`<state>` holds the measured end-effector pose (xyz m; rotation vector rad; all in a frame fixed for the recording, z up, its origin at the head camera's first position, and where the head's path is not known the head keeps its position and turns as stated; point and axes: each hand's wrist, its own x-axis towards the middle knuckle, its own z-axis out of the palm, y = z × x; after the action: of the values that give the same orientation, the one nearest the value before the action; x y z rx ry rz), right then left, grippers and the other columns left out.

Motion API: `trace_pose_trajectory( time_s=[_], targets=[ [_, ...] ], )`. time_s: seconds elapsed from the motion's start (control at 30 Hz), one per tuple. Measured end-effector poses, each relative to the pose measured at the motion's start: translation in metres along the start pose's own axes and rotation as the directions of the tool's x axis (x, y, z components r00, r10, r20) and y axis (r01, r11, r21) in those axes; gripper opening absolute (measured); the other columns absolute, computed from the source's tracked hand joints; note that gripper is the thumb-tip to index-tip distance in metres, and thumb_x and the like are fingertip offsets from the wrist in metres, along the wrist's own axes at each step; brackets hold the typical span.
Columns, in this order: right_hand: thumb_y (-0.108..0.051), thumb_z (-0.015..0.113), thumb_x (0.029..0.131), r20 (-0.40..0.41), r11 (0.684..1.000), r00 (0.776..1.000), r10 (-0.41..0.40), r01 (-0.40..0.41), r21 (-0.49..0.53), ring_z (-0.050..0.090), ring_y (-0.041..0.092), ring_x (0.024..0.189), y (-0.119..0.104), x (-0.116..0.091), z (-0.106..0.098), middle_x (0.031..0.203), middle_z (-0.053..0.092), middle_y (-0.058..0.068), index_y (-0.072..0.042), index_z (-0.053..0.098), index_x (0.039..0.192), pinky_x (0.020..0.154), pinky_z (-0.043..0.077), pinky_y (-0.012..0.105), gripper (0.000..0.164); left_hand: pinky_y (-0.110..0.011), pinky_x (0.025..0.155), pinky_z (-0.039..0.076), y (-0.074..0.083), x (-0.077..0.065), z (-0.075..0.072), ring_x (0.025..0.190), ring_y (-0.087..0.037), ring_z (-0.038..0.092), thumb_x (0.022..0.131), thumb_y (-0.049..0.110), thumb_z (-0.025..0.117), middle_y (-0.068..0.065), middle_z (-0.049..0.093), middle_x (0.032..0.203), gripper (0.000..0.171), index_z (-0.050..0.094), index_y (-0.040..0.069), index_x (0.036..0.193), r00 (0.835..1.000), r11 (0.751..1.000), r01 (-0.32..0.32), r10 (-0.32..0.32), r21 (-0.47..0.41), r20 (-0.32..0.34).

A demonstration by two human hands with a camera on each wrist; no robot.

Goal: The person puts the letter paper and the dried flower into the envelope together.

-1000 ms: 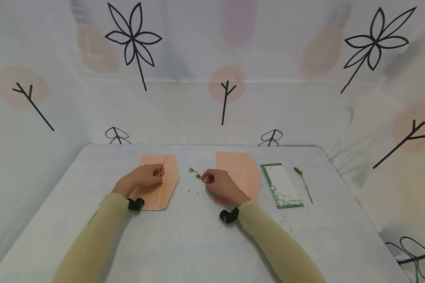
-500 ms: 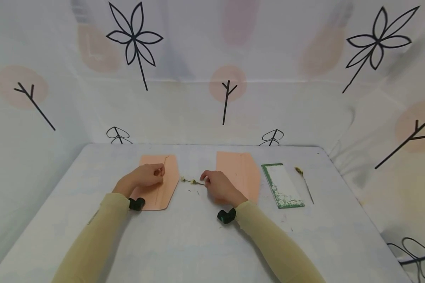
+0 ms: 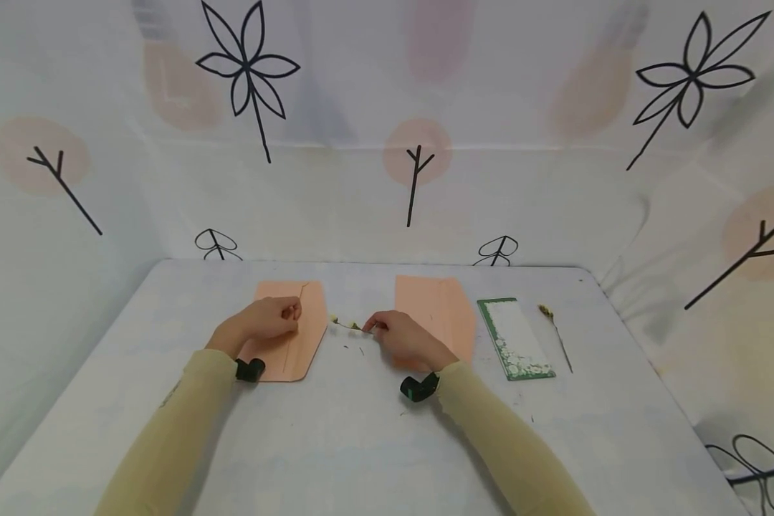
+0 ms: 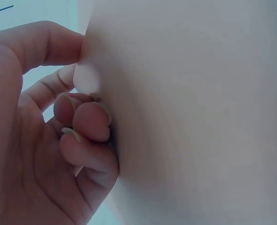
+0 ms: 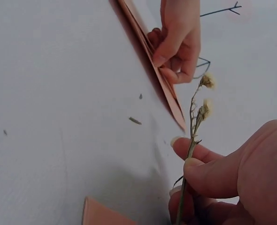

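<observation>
A dried flower sprig (image 3: 343,325) with pale yellow heads points left from my right hand (image 3: 408,337), which pinches its stem between thumb and fingertips above the table. In the right wrist view the sprig (image 5: 192,124) is upright, its stem running down past the thumb. My left hand (image 3: 266,319) is at the left peach envelope (image 3: 298,351), pinching its upper layer with curled fingers. A gap shows between that envelope's layers (image 5: 162,86) in the right wrist view. The envelope's pale surface (image 4: 190,112) fills most of the left wrist view.
A second peach envelope (image 3: 448,315) lies partly behind my right hand. Right of it are a white card with a green floral border (image 3: 514,337) and another dried flower stem (image 3: 557,337). Small plant crumbs (image 3: 353,350) dot the white tabletop (image 3: 335,444).
The sprig swung from slanting up-left to nearly level, its heads moving toward the left envelope, then lifted slightly. My right fingers shifted their pinch on the stem. My left hand stayed put.
</observation>
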<state>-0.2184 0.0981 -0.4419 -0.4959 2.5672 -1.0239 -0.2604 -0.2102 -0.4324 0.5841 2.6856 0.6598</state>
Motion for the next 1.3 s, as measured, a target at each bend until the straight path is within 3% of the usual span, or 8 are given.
trace_pose_trajectory(
  time_s=[0.27,0.43,0.77,1.03,1.3],
  targets=[
    [-0.007,0.042,0.104,0.038,0.998,0.998,-0.056,0.057,-0.008,0.051,0.020,0.124,-0.011,0.001,-0.008,0.124,0.061,-0.001,-0.016,0.070,0.113,0.104,0.038,0.040,0.030,-0.034,0.067,0.033,0.001,0.000,0.000,0.068,-0.017,0.046,0.086,0.014,0.058,0.000,0.045,0.074,0.008,0.052,0.016,0.091,1.000,1.000,0.000,0.000,0.020,-0.003],
    [-0.005,0.046,0.104,0.002,0.995,0.996,-0.093,0.093,0.022,0.056,0.022,0.113,-0.017,0.002,-0.012,0.122,0.062,0.004,-0.009,0.069,0.115,0.096,0.044,0.038,0.026,-0.034,0.068,0.033,0.001,0.000,0.000,0.068,-0.017,0.045,0.086,0.013,0.058,0.000,0.045,0.074,0.008,0.051,0.016,0.090,1.000,1.000,0.003,-0.003,0.024,-0.002],
    [-0.009,0.054,0.102,-0.024,0.965,0.998,-0.057,0.061,0.253,0.059,0.026,0.091,-0.028,0.002,-0.013,0.107,0.066,0.013,-0.001,0.062,0.123,0.078,0.047,0.033,0.024,-0.033,0.066,0.032,-0.002,0.002,0.001,0.066,-0.016,0.044,0.084,0.013,0.057,0.002,0.044,0.072,0.009,0.051,0.016,0.090,1.000,1.000,-0.023,0.023,0.014,-0.013],
    [-0.012,0.065,0.097,-0.042,0.917,0.999,-0.021,0.036,0.398,0.062,0.022,0.083,-0.033,0.012,-0.001,0.105,0.066,0.019,0.002,0.060,0.125,0.083,0.053,0.039,0.031,-0.033,0.066,0.032,-0.003,0.003,0.002,0.066,-0.016,0.045,0.084,0.014,0.058,0.002,0.044,0.072,0.009,0.051,0.017,0.090,1.000,1.000,-0.021,0.022,0.019,-0.009],
    [-0.009,0.062,0.098,-0.047,0.871,0.999,-0.017,0.038,0.490,0.065,0.015,0.081,-0.042,0.025,0.013,0.101,0.070,0.013,0.002,0.061,0.122,0.078,0.055,0.032,0.027,-0.033,0.066,0.033,-0.002,0.003,0.001,0.067,-0.017,0.046,0.084,0.014,0.059,0.001,0.044,0.073,0.010,0.051,0.016,0.090,1.000,1.000,0.009,-0.009,0.019,-0.004]
  ],
)
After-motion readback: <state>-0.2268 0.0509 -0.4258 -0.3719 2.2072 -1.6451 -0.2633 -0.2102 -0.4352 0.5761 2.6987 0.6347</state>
